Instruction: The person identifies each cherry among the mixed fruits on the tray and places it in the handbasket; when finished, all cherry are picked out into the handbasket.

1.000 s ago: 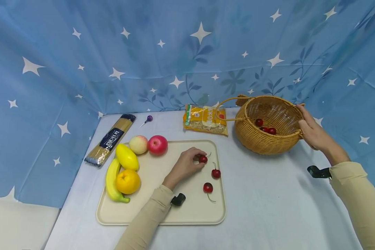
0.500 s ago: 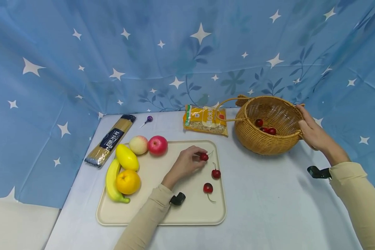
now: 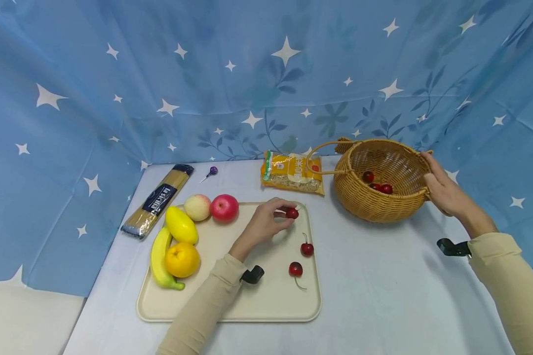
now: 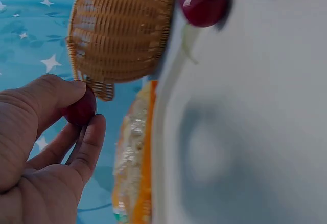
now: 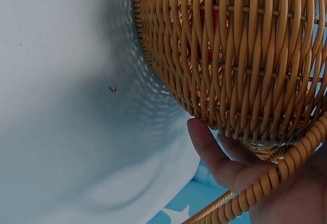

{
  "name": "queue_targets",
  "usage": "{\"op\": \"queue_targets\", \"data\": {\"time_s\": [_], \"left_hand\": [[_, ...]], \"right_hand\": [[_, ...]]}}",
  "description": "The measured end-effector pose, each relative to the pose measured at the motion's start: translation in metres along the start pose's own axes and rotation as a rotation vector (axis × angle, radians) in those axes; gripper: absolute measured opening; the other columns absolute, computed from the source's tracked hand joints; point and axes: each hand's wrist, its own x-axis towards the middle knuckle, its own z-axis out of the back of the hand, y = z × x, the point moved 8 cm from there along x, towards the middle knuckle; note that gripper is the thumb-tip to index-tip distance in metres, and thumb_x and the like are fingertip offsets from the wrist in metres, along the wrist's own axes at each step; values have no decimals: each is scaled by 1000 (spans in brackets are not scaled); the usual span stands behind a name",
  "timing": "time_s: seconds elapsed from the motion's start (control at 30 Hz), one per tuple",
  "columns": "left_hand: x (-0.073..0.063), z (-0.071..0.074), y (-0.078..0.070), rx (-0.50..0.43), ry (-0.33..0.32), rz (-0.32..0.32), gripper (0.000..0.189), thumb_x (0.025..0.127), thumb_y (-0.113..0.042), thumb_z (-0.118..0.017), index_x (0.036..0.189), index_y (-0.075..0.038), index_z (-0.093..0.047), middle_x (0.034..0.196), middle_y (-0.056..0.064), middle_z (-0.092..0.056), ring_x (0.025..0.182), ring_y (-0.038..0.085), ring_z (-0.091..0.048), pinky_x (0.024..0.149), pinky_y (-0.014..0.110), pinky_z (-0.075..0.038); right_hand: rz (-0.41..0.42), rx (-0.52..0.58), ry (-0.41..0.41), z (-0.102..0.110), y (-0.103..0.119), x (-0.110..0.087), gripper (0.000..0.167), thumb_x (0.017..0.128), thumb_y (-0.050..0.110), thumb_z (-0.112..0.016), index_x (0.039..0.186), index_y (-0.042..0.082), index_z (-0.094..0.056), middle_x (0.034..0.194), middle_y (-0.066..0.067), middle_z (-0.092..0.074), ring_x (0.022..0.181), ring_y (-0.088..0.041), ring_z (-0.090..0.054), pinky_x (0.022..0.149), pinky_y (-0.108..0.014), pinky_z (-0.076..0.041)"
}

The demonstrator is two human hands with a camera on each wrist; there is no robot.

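Observation:
Between thumb and fingertips, my left hand (image 3: pixel 266 222) pinches a dark red cherry (image 4: pixel 82 109) above the far right part of the beige tray (image 3: pixel 271 303). Two more cherries with stems lie on the tray's right side, one (image 3: pixel 307 249) near the rim and another (image 3: pixel 295 269) closer to me. My right hand (image 3: pixel 446 190) holds the right side of a wicker basket (image 3: pixel 373 209). In the right wrist view its fingers (image 5: pixel 207 142) press against the weave, and a wrapped handle (image 5: pixel 276 175) crosses the hand. Several cherries (image 3: pixel 386 189) sit inside the basket.
A banana (image 3: pixel 160 256), an orange (image 3: pixel 182 260), a yellow mango-like fruit (image 3: pixel 180 224), a peach (image 3: pixel 197 207) and a red apple (image 3: pixel 224 208) line the tray's left side. Behind lie a spaghetti pack (image 3: pixel 157 202), a lollipop (image 3: pixel 212 171) and a yellow food bag (image 3: pixel 293 172), overlapped by the basket's other handle.
My left hand has lifted the pinched cherry and moved it slightly away from me, toward the tray's far right corner. My right hand and the basket have stayed in place.

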Motion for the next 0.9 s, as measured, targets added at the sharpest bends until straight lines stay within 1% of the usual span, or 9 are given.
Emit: {"op": "queue_targets", "data": {"time_s": [0.13, 0.23, 0.4, 0.53, 0.63, 0.73, 0.8, 0.83, 0.9], "left_hand": [[10, 11, -13, 17, -19, -25, 37, 96, -2, -77, 133, 1, -69, 128, 17, -70, 115, 32, -76, 105, 40, -63], [18, 16, -23, 14, -16, -39, 37, 97, -2, -77, 133, 0, -69, 129, 18, -70, 115, 33, -76, 106, 45, -62], [29, 17, -37, 16, 11, -61, 36, 98, -1, -75, 133, 0, -69, 129, 19, -69, 117, 33, -75, 107, 48, -61], [41, 12, -50, 49, 28, -98, 36, 98, -3, -75, 134, 0, -68, 128, 17, -70, 116, 32, -75, 106, 44, -62], [52, 7, -63, 76, 43, -141, 37, 99, -4, -75, 136, 0, -67, 129, 17, -69, 117, 30, -75, 105, 37, -63], [63, 2, -77, 86, 53, -189, 37, 100, -4, -74, 136, 0, -67, 129, 17, -68, 118, 29, -74, 103, 31, -63], [70, -2, -86, 101, 56, -224, 37, 100, -4, -74, 136, -1, -67, 129, 16, -68, 117, 28, -74, 102, 27, -62], [73, -4, -91, 104, 64, -239, 37, 100, -5, -73, 137, 0, -67, 130, 16, -68, 118, 28, -74, 102, 26, -62], [79, -11, -98, 107, 80, -266, 37, 100, -4, -73, 137, 1, -66, 129, 17, -67, 118, 28, -73, 103, 30, -62]], "right_hand": [[1, -15, -1, 0, 0, 0, 69, 109, 16, -11, 170, 21, 22, 175, -35, 11, 151, -71, -18, 108, -82, -32], [3, -24, -3, 0, 0, 0, 68, 110, 17, -11, 170, 22, 21, 175, -34, 12, 151, -71, -18, 108, -82, -33], [6, -21, -9, 0, 1, -2, 68, 110, 18, -11, 170, 24, 21, 176, -33, 12, 152, -71, -17, 109, -82, -32], [8, -28, -14, 0, 1, -2, 68, 110, 17, -11, 171, 22, 20, 175, -35, 10, 149, -72, -21, 106, -81, -37], [11, -32, -8, -1, 2, -1, 68, 109, 15, -10, 171, 17, 19, 173, -38, 9, 147, -74, -22, 104, -82, -41], [7, -44, -5, -2, 2, 0, 69, 109, 14, -10, 170, 16, 20, 173, -38, 9, 147, -74, -23, 104, -81, -42], [12, -50, -8, -1, 1, 0, 69, 108, 13, -10, 170, 15, 20, 174, -38, 9, 147, -74, -22, 104, -81, -42], [15, -49, -12, -1, 1, 0, 69, 108, 13, -10, 170, 16, 20, 174, -37, 10, 149, -74, -19, 106, -82, -40], [14, -44, -16, 0, 1, -2, 68, 109, 15, -10, 170, 20, 20, 175, -34, 12, 151, -73, -16, 108, -84, -36]]}}
